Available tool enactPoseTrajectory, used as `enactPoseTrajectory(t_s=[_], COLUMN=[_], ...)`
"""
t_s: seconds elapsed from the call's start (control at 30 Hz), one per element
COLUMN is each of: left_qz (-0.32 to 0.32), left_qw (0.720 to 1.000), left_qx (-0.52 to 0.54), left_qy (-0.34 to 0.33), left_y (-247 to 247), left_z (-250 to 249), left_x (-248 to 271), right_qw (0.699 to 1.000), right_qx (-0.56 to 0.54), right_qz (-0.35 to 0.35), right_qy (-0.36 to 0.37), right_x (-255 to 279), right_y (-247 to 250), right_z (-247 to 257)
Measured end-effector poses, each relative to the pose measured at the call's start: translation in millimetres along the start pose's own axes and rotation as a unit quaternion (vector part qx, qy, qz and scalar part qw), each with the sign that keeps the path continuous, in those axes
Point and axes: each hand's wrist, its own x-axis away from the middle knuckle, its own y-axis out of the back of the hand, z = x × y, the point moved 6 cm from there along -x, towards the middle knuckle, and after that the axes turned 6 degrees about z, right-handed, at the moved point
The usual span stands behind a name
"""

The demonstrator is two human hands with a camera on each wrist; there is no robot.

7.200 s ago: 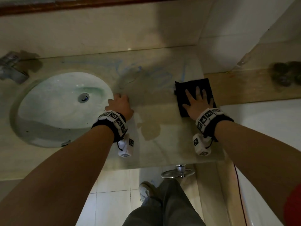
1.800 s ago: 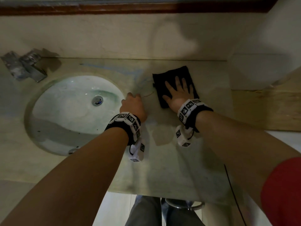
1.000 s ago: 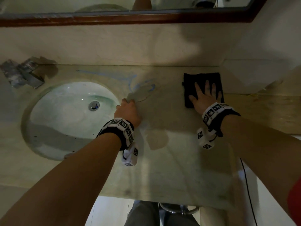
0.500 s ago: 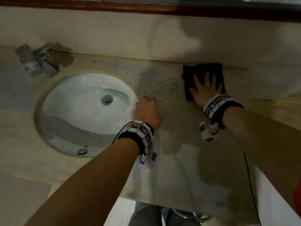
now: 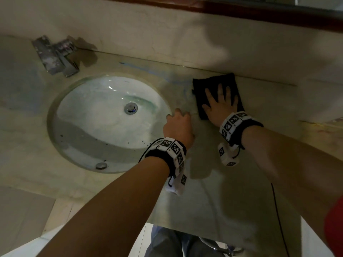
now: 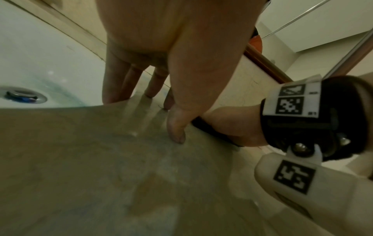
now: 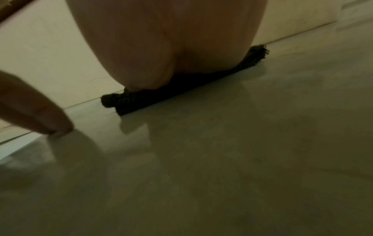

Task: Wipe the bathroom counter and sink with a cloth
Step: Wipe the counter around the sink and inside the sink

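We press the cloth (image 5: 216,89) flat under the spread, straight fingers (image 5: 220,90) of our right hand (image 5: 220,108), at the worktop's (image 5: 213,191) back edge against the wall. The sink (image 5: 104,127) lies to its left, beyond our left hand (image 5: 178,125), which braces on fingertips at the basin rim, grasping nothing; the right hand is better placed to sweep toward it.

Head view: high above, facing down on the pale stone surface (image 5: 213,201), taking in the white oval sink basin (image 5: 104,127) and both forearms. Left wrist view: very near, low over the same surface (image 6: 101,167), facing along the left hand (image 6: 171,47) toward the basin (image 6: 40,63); the right hand (image 6: 228,124) shows at its right edge. Right wrist view: almost at surface level, facing along the right hand (image 7: 165,39) to the black cloth (image 7: 161,99) and back wall. All three share the surface beside the basin.
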Motion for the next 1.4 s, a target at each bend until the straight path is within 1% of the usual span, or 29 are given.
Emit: enactPoseTrajectory(t_s=[0.1,0.17,0.33,0.4,0.53,0.7,0.77,0.87,1.0,1.13,1.3,1.4], left_qz=[0.006,0.012,0.016,0.018,0.019,0.027,0.026,0.025,0.019,0.011,0.006,0.023], left_qw=[1.0,1.0,1.0,1.0,0.999,0.999,0.999,0.999,1.0,1.0,0.996,0.99], left_qx=[-0.006,-0.012,-0.011,-0.014,-0.025,-0.026,-0.024,-0.016,-0.007,0.012,0.061,0.101], left_qy=[0.004,0.007,0.018,0.016,0.014,0.017,0.016,0.011,0.0,-0.026,-0.068,-0.095], left_y=[2,3,3,3,2,1,1,1,-1,-2,-2,-5], left_z=[-1,-2,-1,-2,-2,-3,-3,-2,2,8,22,33], left_x=[0,-2,-1,-1,0,1,0,0,-1,2,6,9], right_qw=[0.999,0.999,0.998,0.998,0.999,0.995,0.992,0.991,0.991,0.99,0.995,0.997], right_qx=[0.011,0.011,0.0,-0.009,-0.042,-0.083,-0.093,-0.098,-0.075,-0.068,-0.048,-0.033], right_qz=[-0.001,-0.006,0.013,0.01,-0.001,0.009,0.007,0.013,0.004,-0.005,-0.018,-0.025], right_qy=[0.03,0.036,0.054,0.055,0.012,-0.058,-0.081,-0.095,-0.107,-0.12,-0.082,-0.058], right_x=[8,11,16,22,31,37,38,40,37,33,23,19], right_y=[-6,-8,-9,-9,-11,-17,-18,-18,-19,-16,-13,-12], right_z=[23,30,20,9,-28,-74,-86,-93,-89,-76,-30,2])
